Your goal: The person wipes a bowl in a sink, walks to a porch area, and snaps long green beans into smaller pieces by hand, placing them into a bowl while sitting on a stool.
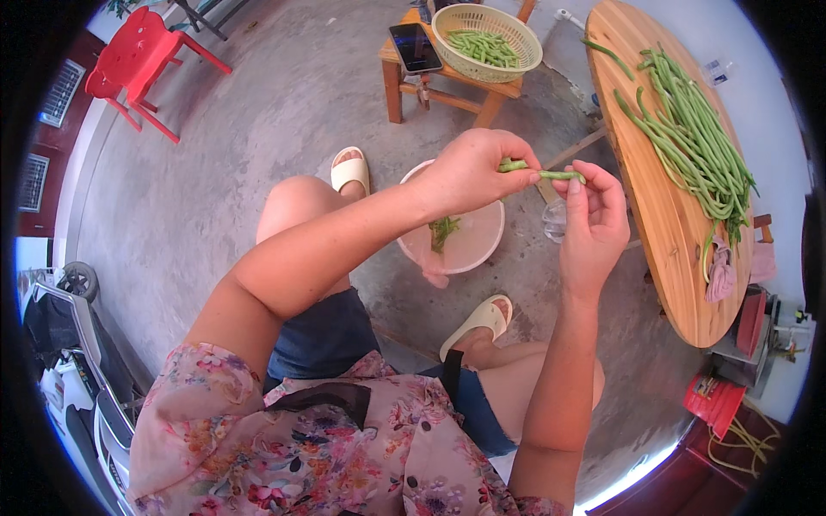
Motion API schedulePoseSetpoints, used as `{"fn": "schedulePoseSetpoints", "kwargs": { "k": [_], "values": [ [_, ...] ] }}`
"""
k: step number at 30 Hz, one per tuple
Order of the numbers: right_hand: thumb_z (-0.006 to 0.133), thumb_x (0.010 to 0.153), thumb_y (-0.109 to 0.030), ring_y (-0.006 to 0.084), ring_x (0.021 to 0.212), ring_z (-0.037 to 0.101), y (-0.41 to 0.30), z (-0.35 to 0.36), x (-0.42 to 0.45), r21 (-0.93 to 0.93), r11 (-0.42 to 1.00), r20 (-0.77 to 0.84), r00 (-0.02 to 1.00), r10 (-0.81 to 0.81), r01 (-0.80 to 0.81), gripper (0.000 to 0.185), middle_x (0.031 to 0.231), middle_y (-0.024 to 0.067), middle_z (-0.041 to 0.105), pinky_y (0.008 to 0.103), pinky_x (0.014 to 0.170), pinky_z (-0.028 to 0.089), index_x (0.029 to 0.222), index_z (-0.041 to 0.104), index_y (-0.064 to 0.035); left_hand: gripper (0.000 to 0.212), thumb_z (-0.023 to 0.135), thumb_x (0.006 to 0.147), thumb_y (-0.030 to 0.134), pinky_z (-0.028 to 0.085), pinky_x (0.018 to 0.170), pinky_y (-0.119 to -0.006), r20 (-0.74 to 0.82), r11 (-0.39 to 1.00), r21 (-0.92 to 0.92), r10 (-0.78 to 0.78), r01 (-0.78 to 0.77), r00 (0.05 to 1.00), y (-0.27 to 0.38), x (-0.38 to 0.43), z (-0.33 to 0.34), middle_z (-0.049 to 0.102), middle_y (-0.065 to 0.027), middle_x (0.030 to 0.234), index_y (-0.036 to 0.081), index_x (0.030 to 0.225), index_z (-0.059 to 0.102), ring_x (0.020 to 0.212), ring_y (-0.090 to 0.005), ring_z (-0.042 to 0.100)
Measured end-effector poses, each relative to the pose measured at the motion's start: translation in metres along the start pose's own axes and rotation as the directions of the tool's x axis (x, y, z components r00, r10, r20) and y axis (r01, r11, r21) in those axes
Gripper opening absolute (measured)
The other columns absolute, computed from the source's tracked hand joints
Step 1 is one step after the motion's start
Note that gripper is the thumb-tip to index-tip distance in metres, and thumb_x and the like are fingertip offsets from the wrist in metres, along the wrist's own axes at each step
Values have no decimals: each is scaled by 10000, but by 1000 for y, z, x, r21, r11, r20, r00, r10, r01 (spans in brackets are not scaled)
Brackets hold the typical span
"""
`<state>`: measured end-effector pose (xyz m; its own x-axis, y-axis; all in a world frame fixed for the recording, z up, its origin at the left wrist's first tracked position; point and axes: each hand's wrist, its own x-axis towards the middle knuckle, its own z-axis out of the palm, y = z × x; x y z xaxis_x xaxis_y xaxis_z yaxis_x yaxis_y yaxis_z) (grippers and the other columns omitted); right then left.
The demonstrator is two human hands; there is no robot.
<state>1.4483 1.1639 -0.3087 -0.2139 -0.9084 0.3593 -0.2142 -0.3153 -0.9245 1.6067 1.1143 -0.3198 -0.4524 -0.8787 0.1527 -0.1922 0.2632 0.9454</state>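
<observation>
My left hand [477, 169] grips green bean pieces [513, 166] between thumb and fingers, above a pale pink plastic basin [485, 255]. My right hand [590, 206] pinches the far end of a thin green bean length [559, 175], which spans the gap between both hands. Green scraps [443, 232] lie in the basin. On the wooden tabletop [694, 316] at the right rests a pile of long green beans [700, 132]. A cream plastic basket [530, 48] holds short cut bean pieces [484, 48].
The basket and a smartphone [415, 48] stand on a wooden stool [393, 77]. A pink cloth [720, 271] lies on the tabletop. A red plastic chair [137, 55] stands at upper left, a red bucket [713, 400] at lower right. Clear plastic [554, 220] is beside the basin.
</observation>
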Motion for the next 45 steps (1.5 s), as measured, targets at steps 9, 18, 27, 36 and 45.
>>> {"fn": "schedulePoseSetpoints", "kwargs": {
  "k": [9, 18, 27, 36, 45],
  "values": [
    [634, 753, -32, 224, 867, 586, -1, -1, -1, -514, 823, 179, 969, -172, 241, 153, 904, 76, 576, 315, 737, 467, 904, 610, -30, 108, 621, 751, 123, 459, 579, -353, -43, 828, 492, 332, -269, 942, -4, -4, 1, 563, -90, 776, 53, 832, 610, 695, -288, 574],
    [663, 705, -85, 252, 791, 549, -3, 2, -4, -707, 622, 272, 942, -199, 335, 119, 812, 57, 553, 360, 690, 423, 806, 604, -62, 119, 614, 717, 110, 467, 583, -377, 1, 828, 499, 294, -255, 956, -2, -7, 9, 572, -83, 783, 67, 828, 621, 715, -292, 580],
    [658, 689, -52, 256, 774, 543, -6, 10, -7, -655, 665, 224, 933, -283, 359, 109, 790, 61, 543, 362, 678, 416, 766, 581, -62, 96, 603, 716, 84, 442, 581, -288, -75, 994, 82, 77, -71, 994, -6, -3, 8, 574, -61, 720, 16, 781, 620, 667, -177, 561],
    [658, 736, -12, 182, 777, 559, 1, 4, -4, -262, 959, 76, 993, -88, 105, 85, 833, 79, 568, 271, 694, 452, 808, 616, 3, 34, 627, 780, 121, 313, 519, -179, 156, 723, -579, -355, 377, 922, 1, -1, 2, 576, 42, 751, 90, 794, 627, 612, -20, 437],
    [644, 793, -54, 119, 816, 542, 5, -5, -1, 40, 974, 58, 973, 221, -224, 95, 863, 42, 592, 242, 743, 434, 871, 645, 0, 84, 624, 810, 161, 327, 525, -169, 186, 767, -511, -342, 388, 921, 1, -1, 5, 622, 37, 794, 83, 841, 624, 636, -9, 458]
  ]
}}
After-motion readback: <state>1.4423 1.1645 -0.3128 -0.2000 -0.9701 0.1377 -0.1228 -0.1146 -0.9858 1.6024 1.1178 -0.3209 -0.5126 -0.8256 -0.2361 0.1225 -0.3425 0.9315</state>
